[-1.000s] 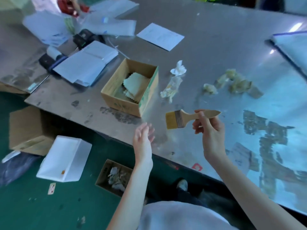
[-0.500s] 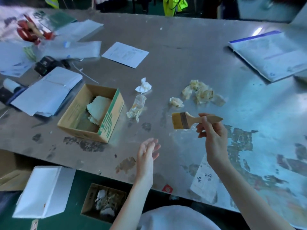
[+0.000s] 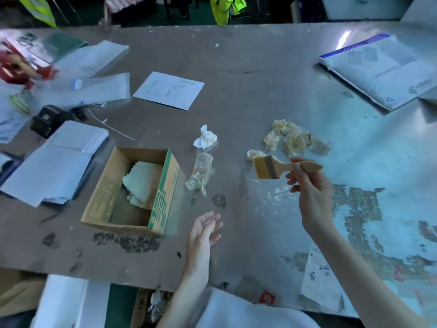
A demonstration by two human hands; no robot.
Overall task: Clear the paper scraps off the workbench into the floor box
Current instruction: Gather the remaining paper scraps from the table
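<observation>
Crumpled paper scraps lie mid-bench: a white wad (image 3: 205, 137), a clear wrinkled wrapper (image 3: 200, 173), a small yellowish ball (image 3: 254, 153) and a yellowish cluster (image 3: 290, 139). My right hand (image 3: 311, 190) holds a wooden paintbrush (image 3: 279, 167) by its handle, with the bristles pointing left, just in front of the small ball. My left hand (image 3: 204, 229) hovers open, palm up, over the bench near its front edge. The floor box (image 3: 142, 306), with scraps inside, shows partly below the bench edge, beside my left forearm.
An open cardboard box (image 3: 163, 197) with zigzag-edged cloths stands left of the scraps. Paper stacks (image 3: 54, 162), a black device (image 3: 46, 119), a loose sheet (image 3: 169, 89) and a plastic mailer (image 3: 380, 67) lie around. A white foam box (image 3: 68, 301) is on the floor.
The view has tilted up onto the bench, so less of the floor shows. My right hand has carried the brush toward the small yellowish ball. My left hand stays open.
</observation>
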